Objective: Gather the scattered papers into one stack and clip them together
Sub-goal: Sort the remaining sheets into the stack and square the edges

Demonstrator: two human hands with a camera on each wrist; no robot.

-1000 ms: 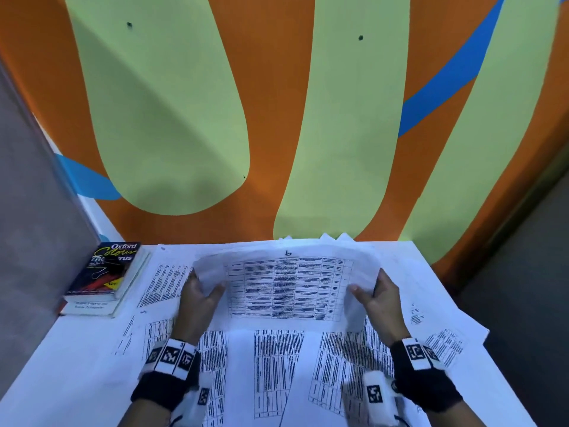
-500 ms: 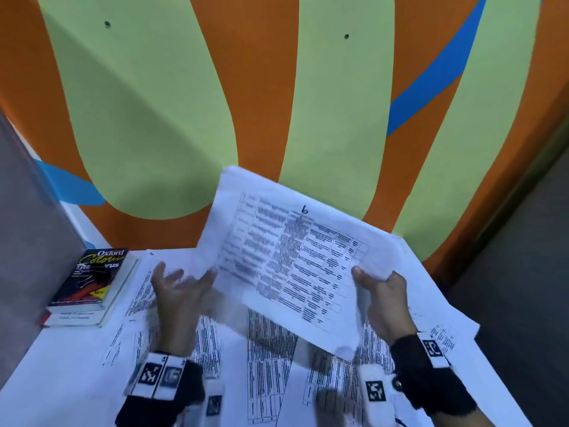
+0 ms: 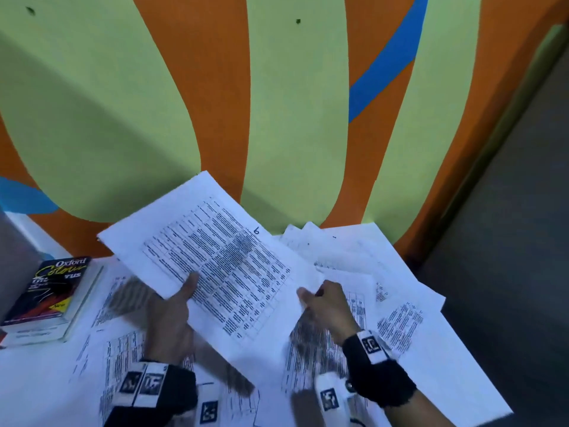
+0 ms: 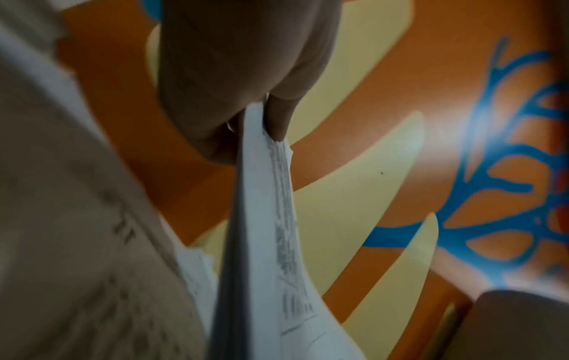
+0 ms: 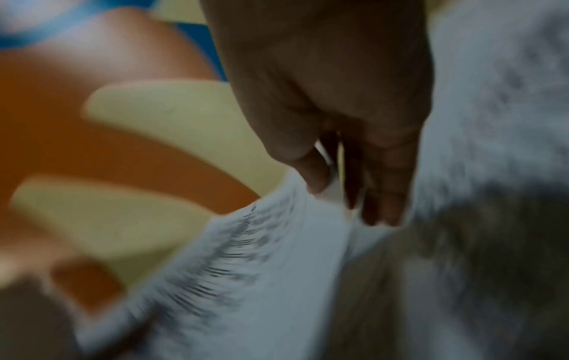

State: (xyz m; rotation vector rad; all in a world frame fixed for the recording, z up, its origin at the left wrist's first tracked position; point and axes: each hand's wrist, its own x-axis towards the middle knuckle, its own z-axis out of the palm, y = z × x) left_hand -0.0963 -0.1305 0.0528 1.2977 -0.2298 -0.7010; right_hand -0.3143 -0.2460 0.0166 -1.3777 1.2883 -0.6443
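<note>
A printed sheet of paper [image 3: 221,260] marked "6" is lifted off the table and turned diagonally. My left hand [image 3: 172,312] pinches its near-left edge, thumb on top; the left wrist view shows thumb and fingers clamped on the sheet [image 4: 268,194]. My right hand [image 3: 326,306] pinches the near-right edge of the same sheet [image 5: 246,263]. Several other printed papers [image 3: 397,322] lie scattered flat over the white table beneath and around both hands. No clip is visible.
A stack of books [image 3: 52,294], an Oxford title on top, sits at the table's left. An orange, green and blue painted wall [image 3: 277,118] stands right behind the table. The table's right edge [image 3: 480,359] drops to a dark floor.
The sheet has swung further left and rotated. My left hand, open and off the paper half a second ago, now pinches its left edge. The right hand kept its hold.
</note>
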